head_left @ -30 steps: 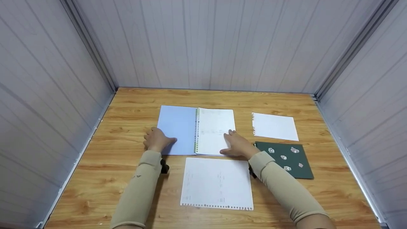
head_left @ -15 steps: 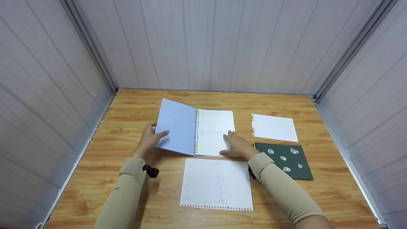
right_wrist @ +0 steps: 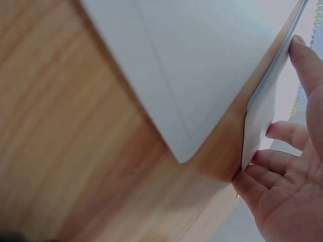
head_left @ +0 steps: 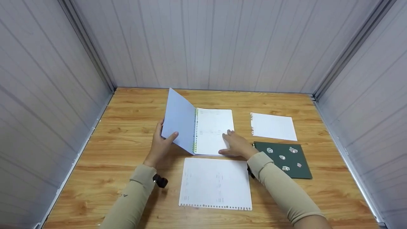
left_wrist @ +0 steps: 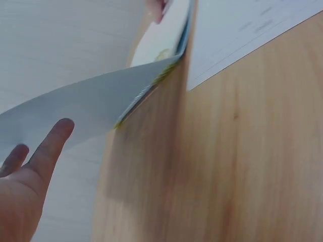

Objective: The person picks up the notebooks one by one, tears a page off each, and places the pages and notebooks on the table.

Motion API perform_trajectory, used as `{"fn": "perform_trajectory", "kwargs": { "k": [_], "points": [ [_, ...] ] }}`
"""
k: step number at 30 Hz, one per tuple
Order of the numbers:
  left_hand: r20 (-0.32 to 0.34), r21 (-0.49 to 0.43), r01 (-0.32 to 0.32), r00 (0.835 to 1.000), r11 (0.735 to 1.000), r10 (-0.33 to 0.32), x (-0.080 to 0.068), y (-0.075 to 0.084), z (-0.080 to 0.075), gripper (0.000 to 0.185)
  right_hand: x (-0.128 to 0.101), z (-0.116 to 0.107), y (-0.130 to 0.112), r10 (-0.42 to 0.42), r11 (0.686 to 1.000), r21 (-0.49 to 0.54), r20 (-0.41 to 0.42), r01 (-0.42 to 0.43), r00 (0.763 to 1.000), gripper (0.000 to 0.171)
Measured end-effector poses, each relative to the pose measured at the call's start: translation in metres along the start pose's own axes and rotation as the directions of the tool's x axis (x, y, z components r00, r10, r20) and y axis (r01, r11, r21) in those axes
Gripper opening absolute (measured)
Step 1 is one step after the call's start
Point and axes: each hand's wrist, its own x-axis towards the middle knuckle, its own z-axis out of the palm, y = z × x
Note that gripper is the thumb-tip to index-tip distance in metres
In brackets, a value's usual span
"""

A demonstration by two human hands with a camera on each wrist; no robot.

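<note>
A spiral notebook lies with its white page (head_left: pixel 213 127) face up and its pale blue cover (head_left: pixel 179 121) raised at a steep tilt on the left. My left hand (head_left: pixel 162 143) holds the cover's outer edge, thumb on the inner face and the other fingers behind it. In the left wrist view, the cover (left_wrist: pixel 101 96) slopes up from the yellowish coil (left_wrist: pixel 164 75). My right hand (head_left: pixel 238 146) rests on the page's lower right part. The right wrist view shows its fingertips (right_wrist: pixel 275 130) pressing at the edge of the notebook (right_wrist: pixel 260 131).
A loose white sheet (head_left: pixel 216 184) with a punched edge lies in front of the notebook. To the right are a smaller torn-out sheet (head_left: pixel 273 126) and a dark green notebook (head_left: pixel 299 159) with stickers. Pale panels (head_left: pixel 206 44) wall in the wooden table (head_left: pixel 95 184).
My left hand has taken hold of the blue cover's outer edge and lifted it from flat to steeply tilted, towards the right. The right hand has stayed on the page.
</note>
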Motion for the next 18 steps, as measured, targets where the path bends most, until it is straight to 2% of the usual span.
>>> {"fn": "perform_trajectory", "kwargs": {
  "k": [4, 10, 13, 18],
  "points": [
    [-0.028, 0.062, -0.026, 0.999, 0.998, 0.028, -0.003, -0.007, 0.012, 0.079, 0.001, 0.002, 0.000, -0.019, 1.000, 0.002, -0.017, 0.019, 1.000, 0.091],
    [-0.046, 0.159, 0.019, 0.999, 0.987, -0.012, -0.007, -0.011, 0.027, 0.061, 0.001, 0.003, 0.001, -0.013, 1.000, 0.014, -0.015, 0.013, 1.000, 0.091],
    [0.003, 0.196, 0.005, 1.000, 0.981, -0.005, -0.008, -0.010, 0.034, 0.066, 0.001, 0.003, 0.001, -0.006, 1.000, 0.016, -0.009, 0.006, 1.000, 0.091],
    [0.126, 0.269, -0.094, 0.990, 0.959, 0.061, -0.005, -0.006, 0.048, 0.080, 0.001, 0.002, 0.001, -0.001, 1.000, 0.019, -0.002, 0.001, 1.000, 0.091]
  ]
}}
